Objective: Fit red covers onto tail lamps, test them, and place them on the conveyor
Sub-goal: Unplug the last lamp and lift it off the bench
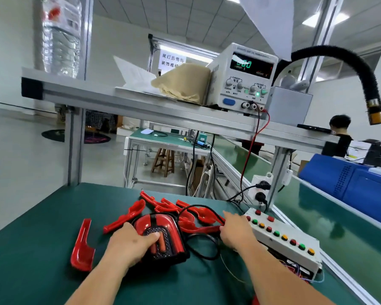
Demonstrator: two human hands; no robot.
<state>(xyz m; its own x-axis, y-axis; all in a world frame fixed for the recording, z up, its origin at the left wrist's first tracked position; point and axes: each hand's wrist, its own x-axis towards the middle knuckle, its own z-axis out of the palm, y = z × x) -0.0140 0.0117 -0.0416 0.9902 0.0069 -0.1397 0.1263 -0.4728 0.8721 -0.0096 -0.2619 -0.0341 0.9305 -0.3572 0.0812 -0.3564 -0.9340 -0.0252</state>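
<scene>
White walls (9,51), ceiling lights (326,18), wooden stool (163,160) in bkgd.

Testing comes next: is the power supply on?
On: the power supply shows lit green digits and a glowing green lamp.

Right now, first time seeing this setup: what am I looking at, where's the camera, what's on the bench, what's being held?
No robot here: a person works with bare hands, and the single picture comes from a wide-angle camera on their head, looking forward and down. The left hand holds a tail lamp, black housing with red lens, on the green bench mat. The right hand reaches into a pile of loose red covers; whether it grips one, I cannot tell. One more red cover lies apart at the left. A black cable loops beside the lamp. To the right sits a white button box, likely the tester, and beyond it the green conveyor. On the shelf above stands a power supply, its display lit.
</scene>
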